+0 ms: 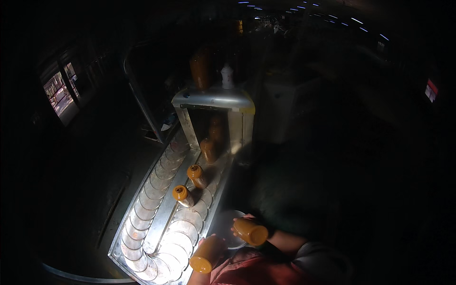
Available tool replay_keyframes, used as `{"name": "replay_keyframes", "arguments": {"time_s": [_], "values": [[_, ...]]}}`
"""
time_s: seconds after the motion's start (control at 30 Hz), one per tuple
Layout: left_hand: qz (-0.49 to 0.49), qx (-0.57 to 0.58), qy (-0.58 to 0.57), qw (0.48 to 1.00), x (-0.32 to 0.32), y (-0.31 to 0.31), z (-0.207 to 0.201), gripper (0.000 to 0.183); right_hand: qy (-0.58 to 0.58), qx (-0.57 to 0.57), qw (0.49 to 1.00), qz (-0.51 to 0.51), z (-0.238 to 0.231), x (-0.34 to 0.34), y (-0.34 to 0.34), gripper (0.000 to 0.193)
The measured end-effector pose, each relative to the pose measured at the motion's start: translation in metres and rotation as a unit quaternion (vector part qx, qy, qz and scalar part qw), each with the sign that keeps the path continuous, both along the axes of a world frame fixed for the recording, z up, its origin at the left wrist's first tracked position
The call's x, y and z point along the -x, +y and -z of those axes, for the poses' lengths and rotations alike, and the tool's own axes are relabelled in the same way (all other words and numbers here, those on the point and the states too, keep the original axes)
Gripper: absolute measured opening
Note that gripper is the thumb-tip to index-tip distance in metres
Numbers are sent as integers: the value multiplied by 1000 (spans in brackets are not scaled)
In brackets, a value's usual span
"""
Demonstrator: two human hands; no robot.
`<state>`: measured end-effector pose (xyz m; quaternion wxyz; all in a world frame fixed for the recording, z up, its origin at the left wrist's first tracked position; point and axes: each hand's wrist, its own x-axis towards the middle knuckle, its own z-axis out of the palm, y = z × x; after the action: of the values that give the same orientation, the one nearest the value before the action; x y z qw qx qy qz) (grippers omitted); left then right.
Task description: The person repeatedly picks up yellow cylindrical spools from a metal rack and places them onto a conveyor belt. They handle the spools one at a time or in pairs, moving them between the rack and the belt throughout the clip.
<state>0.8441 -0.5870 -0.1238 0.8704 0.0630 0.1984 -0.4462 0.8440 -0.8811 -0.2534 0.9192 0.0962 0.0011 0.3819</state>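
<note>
My left hand (pixel 221 241) is closed round an amber-orange bottle (pixel 202 260), tilted so its flat base faces up toward me. In my right hand (pixel 248 217) is a second bottle (pixel 252 232) of the same colour, also base toward me. Both are held at the near right side of a lit conveyor (pixel 187 216) made of overlapping metal plates. Two orange bottles (pixel 182 194) (pixel 195 175) stand upright on it, beyond my hands. Another bottle (pixel 207 149) stands at the mouth of a metal housing (pixel 213 99), with more dimly seen inside.
The conveyor bends in a U at its near end, with a metal divider (pixel 164 209) between its lanes. A round pale vessel (pixel 223 221) lies behind my hands. On the housing stand a white bottle (pixel 227 77) and a tall orange container (pixel 200 71). The surroundings are very dark.
</note>
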Motion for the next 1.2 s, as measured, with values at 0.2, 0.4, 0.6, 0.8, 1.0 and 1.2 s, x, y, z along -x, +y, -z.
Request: {"name": "replay_keyframes", "arguments": {"time_s": [0.2,0.4,0.6,0.8,1.0,1.2], "values": [[72,-64,-105,990,-31,14,-13,63,-101,194,969,114,-28,-6,12,48],[-91,-344,-327,875,-81,89,24,45,14,345,916,203,-42,18,3,47],[-112,-762,-453,448,-138,162,7,32,120,566,776,251,-104,-1,1,45],[7,-865,-383,325,-143,170,43,30,-94,656,671,332,-149,-66,42,31],[35,-881,-321,346,-50,164,56,28,-309,734,388,464,-175,-126,75,35],[-31,-869,-220,442,108,107,31,26,-452,728,310,412,-150,-185,105,39]]}}
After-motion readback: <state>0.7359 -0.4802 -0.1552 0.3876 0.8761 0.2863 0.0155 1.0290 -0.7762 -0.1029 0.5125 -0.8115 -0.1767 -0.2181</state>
